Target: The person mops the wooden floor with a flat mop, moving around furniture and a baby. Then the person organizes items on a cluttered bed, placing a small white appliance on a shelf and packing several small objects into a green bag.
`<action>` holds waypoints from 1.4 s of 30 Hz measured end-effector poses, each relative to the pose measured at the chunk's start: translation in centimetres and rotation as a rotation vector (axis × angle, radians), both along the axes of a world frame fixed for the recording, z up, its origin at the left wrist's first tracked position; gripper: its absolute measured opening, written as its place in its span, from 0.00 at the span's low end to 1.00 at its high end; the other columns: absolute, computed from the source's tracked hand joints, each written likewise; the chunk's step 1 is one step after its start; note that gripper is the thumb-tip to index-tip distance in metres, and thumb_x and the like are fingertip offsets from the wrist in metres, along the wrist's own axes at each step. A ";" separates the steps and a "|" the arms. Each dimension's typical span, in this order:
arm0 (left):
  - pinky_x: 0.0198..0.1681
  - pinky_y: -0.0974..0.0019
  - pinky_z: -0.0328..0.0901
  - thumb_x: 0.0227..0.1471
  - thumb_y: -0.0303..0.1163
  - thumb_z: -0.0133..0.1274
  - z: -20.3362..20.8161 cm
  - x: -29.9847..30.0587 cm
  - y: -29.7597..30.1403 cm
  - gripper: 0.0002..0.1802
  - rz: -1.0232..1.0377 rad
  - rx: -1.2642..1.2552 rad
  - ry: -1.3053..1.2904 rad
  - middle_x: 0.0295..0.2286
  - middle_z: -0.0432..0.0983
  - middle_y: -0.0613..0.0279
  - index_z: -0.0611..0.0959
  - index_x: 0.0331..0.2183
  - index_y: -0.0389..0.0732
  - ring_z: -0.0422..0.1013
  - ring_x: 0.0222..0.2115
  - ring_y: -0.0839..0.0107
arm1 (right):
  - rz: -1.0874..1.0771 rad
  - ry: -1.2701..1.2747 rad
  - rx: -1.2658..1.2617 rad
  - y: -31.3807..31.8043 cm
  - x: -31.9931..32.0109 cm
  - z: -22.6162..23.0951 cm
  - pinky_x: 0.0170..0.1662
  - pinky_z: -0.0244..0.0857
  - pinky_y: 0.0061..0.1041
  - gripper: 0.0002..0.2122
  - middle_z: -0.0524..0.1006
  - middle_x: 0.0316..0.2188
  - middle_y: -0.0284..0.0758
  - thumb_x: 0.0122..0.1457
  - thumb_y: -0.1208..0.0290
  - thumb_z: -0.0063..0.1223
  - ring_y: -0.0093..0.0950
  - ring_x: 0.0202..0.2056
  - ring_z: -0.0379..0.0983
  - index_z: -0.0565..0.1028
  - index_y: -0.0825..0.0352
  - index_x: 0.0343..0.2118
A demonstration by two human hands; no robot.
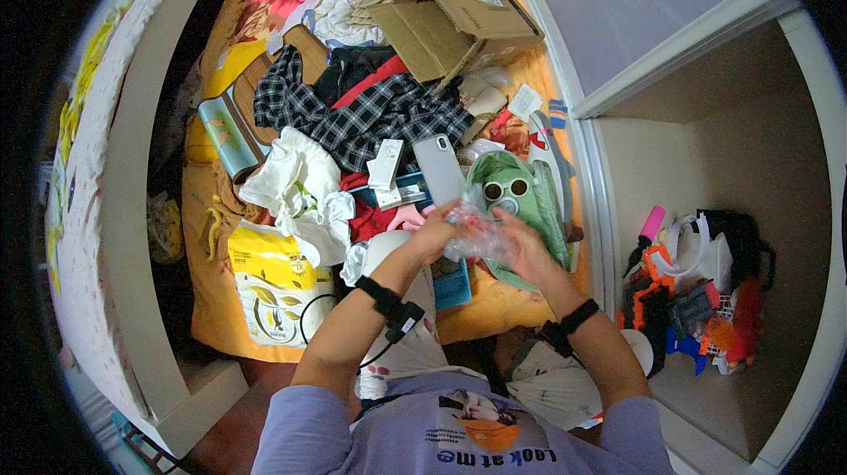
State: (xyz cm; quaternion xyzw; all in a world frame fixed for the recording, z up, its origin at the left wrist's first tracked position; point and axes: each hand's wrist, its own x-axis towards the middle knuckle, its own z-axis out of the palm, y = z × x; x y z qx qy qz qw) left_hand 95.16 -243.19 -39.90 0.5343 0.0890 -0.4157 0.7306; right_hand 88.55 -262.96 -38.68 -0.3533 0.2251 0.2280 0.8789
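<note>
Between my two hands is a crumpled clear plastic bag (476, 230) with small reddish bits showing in it. My left hand (432, 233) is closed on its left side, and my right hand (527, 253) grips it from the right. What exactly lies inside the bag is too small to make out. Just beyond my hands lies a green item with two round dark lenses (529, 197), partly covered by the bag and my right hand. A grey phone or phone case (438, 166) sits past my left hand, beside a small white box (386, 163).
A blue plastic tray (454, 288) shows under my wrists. Around lie a black plaid shirt (353, 113), white cloth (296, 184), a yellow-and-white package (273, 285) and an open cardboard box (441, 29). At right, a cabinet compartment (648, 144) holds several toys and bags.
</note>
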 end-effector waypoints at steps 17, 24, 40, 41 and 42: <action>0.41 0.56 0.69 0.49 0.24 0.47 -4.6 -3.5 6.9 0.23 0.451 -0.586 0.346 0.41 0.71 0.47 0.67 0.49 0.31 0.72 0.38 0.57 | 1.203 -0.507 -2.200 -2.6 2.8 -9.5 0.50 0.59 0.31 0.44 0.69 0.45 0.49 0.43 0.70 0.61 0.39 0.46 0.65 0.44 0.65 0.61; 0.41 0.53 0.69 0.50 0.27 0.47 -4.7 -2.9 6.5 0.21 0.402 -0.619 0.303 0.40 0.71 0.44 0.69 0.46 0.29 0.72 0.38 0.53 | 0.737 -0.372 -2.081 -2.0 0.6 -10.5 0.45 0.64 0.34 0.35 0.71 0.40 0.47 0.43 0.73 0.57 0.43 0.43 0.67 0.53 0.62 0.56; 0.45 0.56 0.67 0.50 0.24 0.46 -5.9 -2.5 7.1 0.18 0.353 -0.727 0.394 0.41 0.71 0.46 0.69 0.45 0.31 0.70 0.41 0.55 | 0.401 -0.091 -1.329 -0.8 3.7 -9.8 0.48 0.62 0.32 0.36 0.70 0.43 0.52 0.38 0.67 0.60 0.43 0.45 0.68 0.59 0.74 0.52; 0.44 0.57 0.68 0.50 0.25 0.46 -6.0 -2.4 7.1 0.18 0.361 -0.665 0.396 0.41 0.71 0.46 0.70 0.45 0.31 0.71 0.40 0.56 | 0.434 -0.093 -1.358 -0.9 3.7 -9.6 0.47 0.63 0.32 0.36 0.71 0.42 0.51 0.38 0.67 0.60 0.42 0.43 0.69 0.59 0.74 0.51; 0.43 0.57 0.69 0.50 0.26 0.47 -6.1 -2.3 7.1 0.18 0.360 -0.665 0.386 0.41 0.71 0.46 0.70 0.44 0.31 0.71 0.40 0.56 | 0.467 -0.097 -1.389 -0.8 3.7 -9.2 0.45 0.64 0.32 0.36 0.72 0.40 0.50 0.38 0.67 0.60 0.42 0.42 0.71 0.59 0.74 0.51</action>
